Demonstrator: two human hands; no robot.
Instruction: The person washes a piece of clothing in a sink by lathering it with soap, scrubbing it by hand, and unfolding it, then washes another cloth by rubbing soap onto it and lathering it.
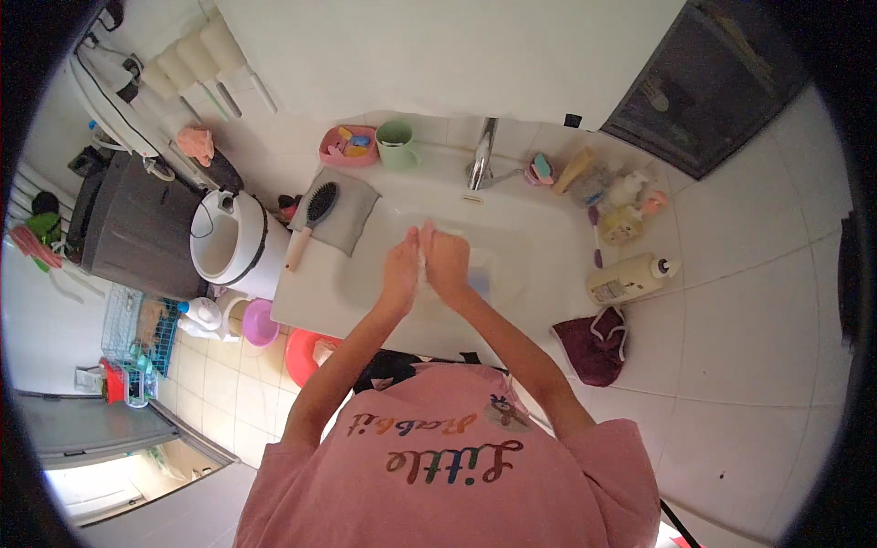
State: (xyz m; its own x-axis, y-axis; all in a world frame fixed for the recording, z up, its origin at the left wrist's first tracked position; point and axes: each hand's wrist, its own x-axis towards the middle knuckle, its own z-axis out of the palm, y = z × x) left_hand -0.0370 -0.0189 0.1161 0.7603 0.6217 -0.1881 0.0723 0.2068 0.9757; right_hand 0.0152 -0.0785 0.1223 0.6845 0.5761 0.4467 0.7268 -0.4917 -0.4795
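Note:
Over the white washbasin point(365, 297), my left hand point(400, 267) and my right hand point(447, 259) are pressed close together, side by side. Both look closed, fingers curled inward. A narrow whitish strip shows between them; whether it is cloth, foam or just the basin behind, I cannot make out. Beyond the hands stands a chrome faucet point(481, 160). Just right of my right hand, a pale bluish patch point(479, 279) shows in the bowl, its kind unclear.
Left on the counter, a hairbrush point(320, 203) lies on a grey cloth point(356, 219). Behind are a pink soap dish point(349, 157) and a green cup point(396, 148). At right are a pump bottle point(628, 279) and a maroon cloth point(589, 349). A white bin point(260, 242) stands left.

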